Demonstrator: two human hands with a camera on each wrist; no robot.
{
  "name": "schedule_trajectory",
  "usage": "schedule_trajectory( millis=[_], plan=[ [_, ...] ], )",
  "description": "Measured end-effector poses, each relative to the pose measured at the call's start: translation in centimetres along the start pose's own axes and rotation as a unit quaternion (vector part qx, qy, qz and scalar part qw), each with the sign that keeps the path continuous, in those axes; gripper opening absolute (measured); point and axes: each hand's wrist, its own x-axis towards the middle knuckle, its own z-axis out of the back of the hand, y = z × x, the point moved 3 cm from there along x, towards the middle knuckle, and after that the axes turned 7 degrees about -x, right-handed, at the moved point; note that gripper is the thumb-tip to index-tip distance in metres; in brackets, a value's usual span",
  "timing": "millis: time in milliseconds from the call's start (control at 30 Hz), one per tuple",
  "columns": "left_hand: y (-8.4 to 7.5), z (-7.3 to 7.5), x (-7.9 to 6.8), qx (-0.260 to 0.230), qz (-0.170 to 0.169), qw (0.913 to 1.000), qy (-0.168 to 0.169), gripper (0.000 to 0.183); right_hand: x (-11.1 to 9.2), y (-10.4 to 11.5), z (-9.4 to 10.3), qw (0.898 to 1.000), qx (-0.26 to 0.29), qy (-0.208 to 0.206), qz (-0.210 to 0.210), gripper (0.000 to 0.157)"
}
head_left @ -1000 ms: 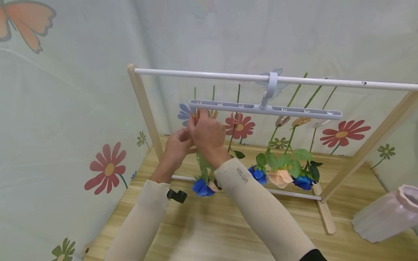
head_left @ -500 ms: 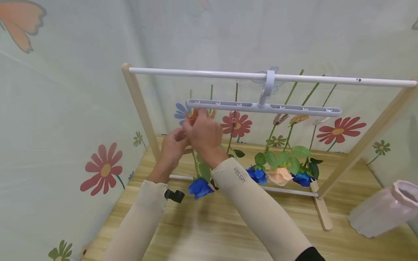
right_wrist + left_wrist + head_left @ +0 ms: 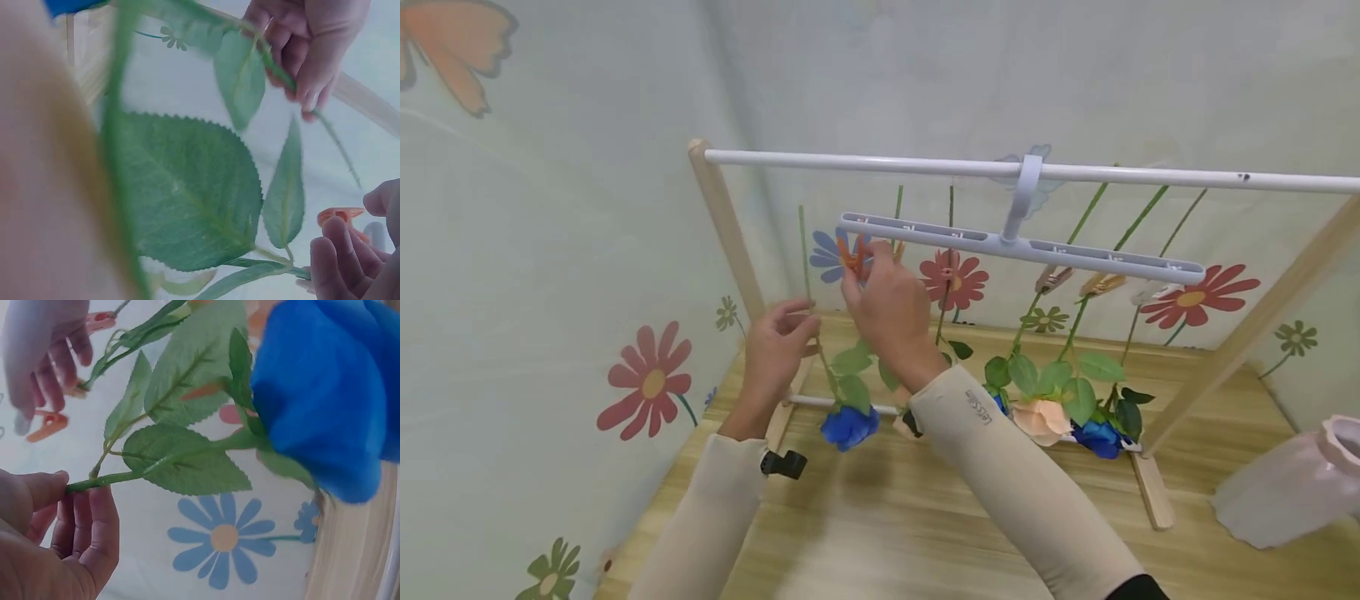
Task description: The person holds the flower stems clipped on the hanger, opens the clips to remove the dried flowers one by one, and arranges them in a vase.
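Note:
My left hand (image 3: 775,346) pinches the green stem of a blue rose (image 3: 850,427), which hangs head down left of the hanger. The stem top stands apart from the orange clip (image 3: 852,257) under the hanger's left end. My right hand (image 3: 891,304) holds this clip at its fingertips; the right wrist view shows the clip (image 3: 340,215) between thumb and fingers. In the left wrist view the blue bloom (image 3: 325,394) fills the upper right, and the thumb meets the fingers on the stem (image 3: 103,481). The light blue hanger (image 3: 917,232) hooks over the white rod.
The white rod (image 3: 865,160) joins wooden posts of a rack on the wooden table (image 3: 865,533). Blue and peach roses (image 3: 1043,419) hang head down from other clips, such as the yellow clip (image 3: 1103,285). A pale pink vase (image 3: 1285,492) stands at right.
My left hand has moved left and slightly down, taking the blue rose's stem away from the orange clip. My right hand stays at that clip. The hanger slants more.

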Motion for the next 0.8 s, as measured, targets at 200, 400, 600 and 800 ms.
schedule_trajectory(
  millis=[200, 400, 600, 800],
  plan=[
    [-1.3, 1.2, -1.4, 0.117, -0.069, 0.9900, -0.037, 0.032, -0.4, -0.5, 0.5, 0.999, 0.022, -0.002, 0.031, 0.028],
    [-3.0, 1.2, -3.3, 0.245, -0.165, 0.9535, -0.058, 0.025, -2.0, -0.5, 2.0, 0.983, 0.039, -0.062, 0.166, 0.023],
    [-4.2, 0.0, -4.5, 0.288, -0.277, 0.9157, -0.042, 0.015, -4.3, -0.3, 4.0, 0.921, 0.026, -0.187, 0.341, 0.012],
    [-5.2, -2.4, -5.4, 0.367, -0.366, 0.8553, -0.003, 0.011, -5.4, -0.7, 4.2, 0.879, -0.055, -0.213, 0.422, 0.017]
  ],
)
